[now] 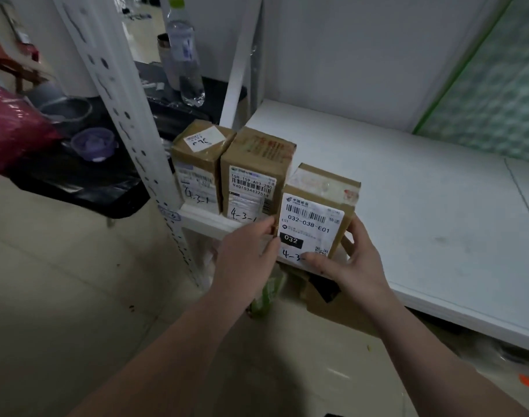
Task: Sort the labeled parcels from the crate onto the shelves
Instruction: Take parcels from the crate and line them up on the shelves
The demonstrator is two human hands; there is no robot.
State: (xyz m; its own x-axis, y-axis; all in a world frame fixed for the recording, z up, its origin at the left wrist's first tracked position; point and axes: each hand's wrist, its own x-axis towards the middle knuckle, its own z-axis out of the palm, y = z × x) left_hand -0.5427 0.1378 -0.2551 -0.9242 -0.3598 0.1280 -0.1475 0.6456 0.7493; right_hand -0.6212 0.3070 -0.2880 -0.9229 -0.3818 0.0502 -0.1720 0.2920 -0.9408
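Note:
Three brown cardboard parcels stand upright in a row at the front left of the white shelf (422, 206). The left parcel (197, 164) and the middle parcel (254, 176) carry handwritten marks starting 4-3. The right parcel (314, 215) has a white label reading 032-038-E01 and sits at the shelf's front edge. My left hand (245, 260) pinches its left edge. My right hand (353, 260) grips its right side, thumb across the label's lower front.
The white slotted shelf post (131, 121) rises left of the parcels. Behind it a black table (86, 182) holds a clear water bottle (186, 61), a purple lidded tub (93, 142) and a metal bowl. A pink bag (13, 130) shows far left. More items lie under the shelf.

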